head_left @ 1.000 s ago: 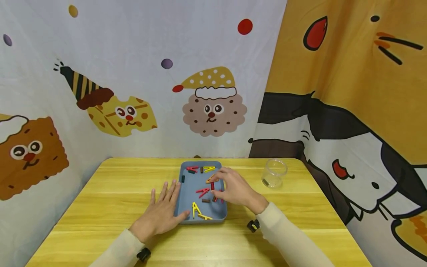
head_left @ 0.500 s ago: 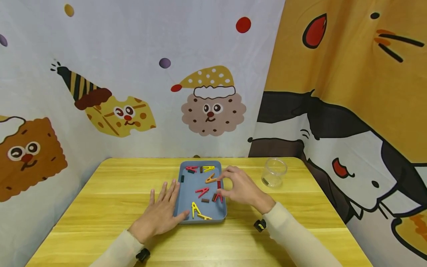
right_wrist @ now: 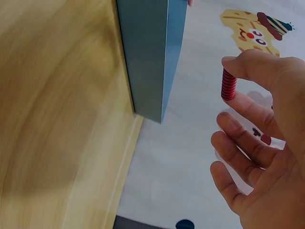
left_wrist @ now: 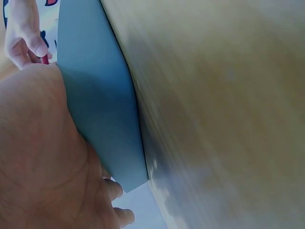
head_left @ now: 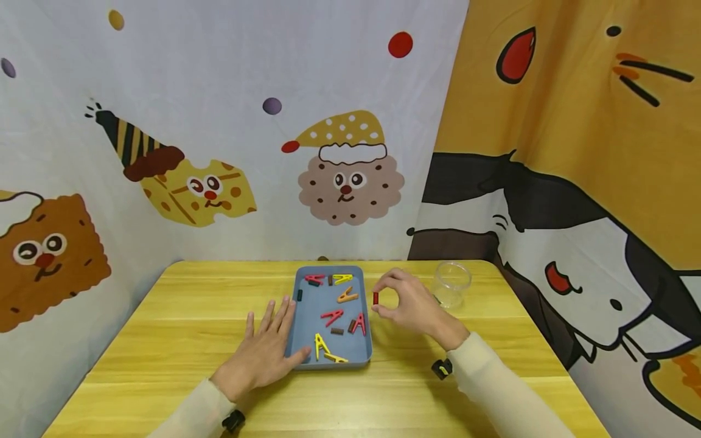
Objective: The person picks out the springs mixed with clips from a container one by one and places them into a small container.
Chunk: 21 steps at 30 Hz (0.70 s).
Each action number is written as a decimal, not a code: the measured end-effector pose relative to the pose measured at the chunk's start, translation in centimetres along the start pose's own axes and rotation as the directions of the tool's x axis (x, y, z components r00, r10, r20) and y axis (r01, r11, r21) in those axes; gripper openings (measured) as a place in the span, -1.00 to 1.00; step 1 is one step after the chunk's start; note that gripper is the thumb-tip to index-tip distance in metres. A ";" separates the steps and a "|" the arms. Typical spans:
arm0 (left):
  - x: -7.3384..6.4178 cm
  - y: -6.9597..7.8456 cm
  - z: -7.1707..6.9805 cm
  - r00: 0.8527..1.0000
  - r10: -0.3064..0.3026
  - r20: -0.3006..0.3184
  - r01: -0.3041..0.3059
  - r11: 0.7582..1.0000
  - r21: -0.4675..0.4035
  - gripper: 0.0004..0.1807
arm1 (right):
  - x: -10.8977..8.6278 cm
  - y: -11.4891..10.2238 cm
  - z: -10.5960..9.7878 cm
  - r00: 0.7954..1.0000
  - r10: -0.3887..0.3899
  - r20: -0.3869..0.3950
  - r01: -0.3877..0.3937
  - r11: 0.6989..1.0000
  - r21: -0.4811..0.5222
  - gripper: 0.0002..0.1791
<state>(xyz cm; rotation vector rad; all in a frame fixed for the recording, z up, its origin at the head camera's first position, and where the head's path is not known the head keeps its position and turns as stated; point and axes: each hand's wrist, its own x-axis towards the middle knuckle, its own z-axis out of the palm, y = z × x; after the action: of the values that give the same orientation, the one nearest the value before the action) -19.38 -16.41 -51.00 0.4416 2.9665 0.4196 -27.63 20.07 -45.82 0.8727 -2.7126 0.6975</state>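
Note:
Between thumb and index finger, my right hand (head_left: 413,304) pinches a small red coil spring (right_wrist: 228,85) by its two ends, just right of the tray in the head view. The other fingers are spread apart from it. My left hand (head_left: 268,350) lies with straight fingers along the left side of the blue-grey tray (head_left: 366,350), its thumb over the front left corner. Inside the tray lie yellow, red and orange clothespins, such as the orange clothespin (head_left: 347,295) and a red clothespin (head_left: 332,316). Several brown and dark springs, including a brown spring (head_left: 337,331), lie among them.
A clear round jar (head_left: 452,285) stands at the back right of the wooden table (head_left: 219,304), beyond my right hand, with a small dark piece showing at its bottom. A printed curtain (head_left: 350,61) hangs behind the table.
My right hand has moved right, out over the tray's right rim, carrying the red spring out of the tray. My left hand stays where it was.

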 end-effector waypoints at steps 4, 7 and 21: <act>0.0 0.0 -0.1 1.000 0.002 0.001 -0.002 1.000 0.005 0.22 | -0.3 0.9 -0.7 1.000 -0.003 -0.020 0.003 1.000 -0.015 -0.67; 0.0 0.0 -0.1 1.000 0.004 0.003 -0.004 1.000 0.006 0.22 | -0.6 1.6 -1.2 0.999 0.001 -0.034 -0.002 1.000 -0.024 -0.66; 0.0 0.2 -0.3 1.000 0.006 0.007 -0.007 1.000 0.018 0.21 | -1.5 4.4 -3.4 0.996 0.046 -0.074 -0.049 0.998 -0.038 -0.67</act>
<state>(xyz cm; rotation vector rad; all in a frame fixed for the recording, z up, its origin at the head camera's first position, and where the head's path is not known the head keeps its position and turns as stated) -19.36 -16.34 -50.70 0.4539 2.9652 0.3916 -28.91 25.65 -44.98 0.7614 -2.6806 0.6693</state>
